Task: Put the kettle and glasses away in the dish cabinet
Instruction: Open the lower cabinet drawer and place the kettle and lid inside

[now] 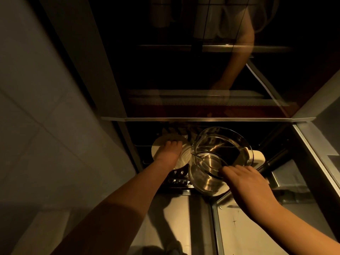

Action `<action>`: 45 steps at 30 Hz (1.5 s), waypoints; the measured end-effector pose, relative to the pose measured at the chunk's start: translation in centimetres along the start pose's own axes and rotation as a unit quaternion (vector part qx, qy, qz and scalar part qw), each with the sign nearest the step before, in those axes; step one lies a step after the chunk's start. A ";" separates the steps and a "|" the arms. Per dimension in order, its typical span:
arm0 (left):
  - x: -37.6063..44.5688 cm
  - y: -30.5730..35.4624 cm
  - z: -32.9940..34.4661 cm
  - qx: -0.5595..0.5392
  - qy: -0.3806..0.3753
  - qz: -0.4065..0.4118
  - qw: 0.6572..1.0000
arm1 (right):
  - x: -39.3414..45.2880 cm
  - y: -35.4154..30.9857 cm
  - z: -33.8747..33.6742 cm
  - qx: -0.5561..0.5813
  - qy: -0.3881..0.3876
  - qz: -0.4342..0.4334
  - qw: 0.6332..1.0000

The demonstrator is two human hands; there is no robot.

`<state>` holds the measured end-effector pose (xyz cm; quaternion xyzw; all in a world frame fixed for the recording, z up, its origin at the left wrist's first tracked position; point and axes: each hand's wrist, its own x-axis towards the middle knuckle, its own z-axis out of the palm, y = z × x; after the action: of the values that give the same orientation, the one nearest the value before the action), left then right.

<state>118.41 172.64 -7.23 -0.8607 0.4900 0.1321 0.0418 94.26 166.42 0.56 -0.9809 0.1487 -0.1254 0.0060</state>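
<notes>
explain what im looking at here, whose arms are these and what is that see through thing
There is no machine here: the one picture comes from a camera worn on a person's head, looking down at their own two arms. They stand at an open, dimly lit dish cabinet. The right hand grips the rim of a clear glass kettle with a pale handle, held at the lower rack. The left hand rests on a pale round plate beside it. The upper part is dark glass that mirrors an arm.

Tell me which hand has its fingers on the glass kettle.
The right hand: its fingers curl over the rim of the glass kettle. The left hand lies apart from it, flat on the pale round plate beside it.
</notes>
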 end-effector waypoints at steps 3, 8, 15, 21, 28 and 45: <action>0.9 -0.3 -0.4 0.001 -0.029 -0.011 1.000 | 0.1 0.2 0.1 -0.001 0.002 0.003 1.000; 2.0 -0.6 -0.5 0.009 -0.046 -0.016 0.999 | 0.2 0.3 0.0 -0.002 0.015 0.004 1.000; 2.0 -0.7 0.2 0.001 -0.016 -0.008 1.000 | 0.3 0.7 -0.3 -0.002 0.015 0.011 1.000; 1.2 -1.2 1.0 -0.095 0.017 0.012 0.995 | 0.5 0.4 -0.7 -0.006 0.013 0.014 1.000; 1.1 -1.9 1.5 -0.068 0.023 0.049 0.996 | 0.6 0.2 -1.0 -0.013 0.014 0.016 1.000; -2.0 -1.1 4.2 0.059 0.115 0.075 0.989 | 0.7 -0.5 -1.4 -0.006 0.014 0.022 1.000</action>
<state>117.60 175.71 -10.80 -0.8270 0.5616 0.0062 0.0260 94.72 166.75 2.08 -0.9756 0.1709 -0.1382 0.0009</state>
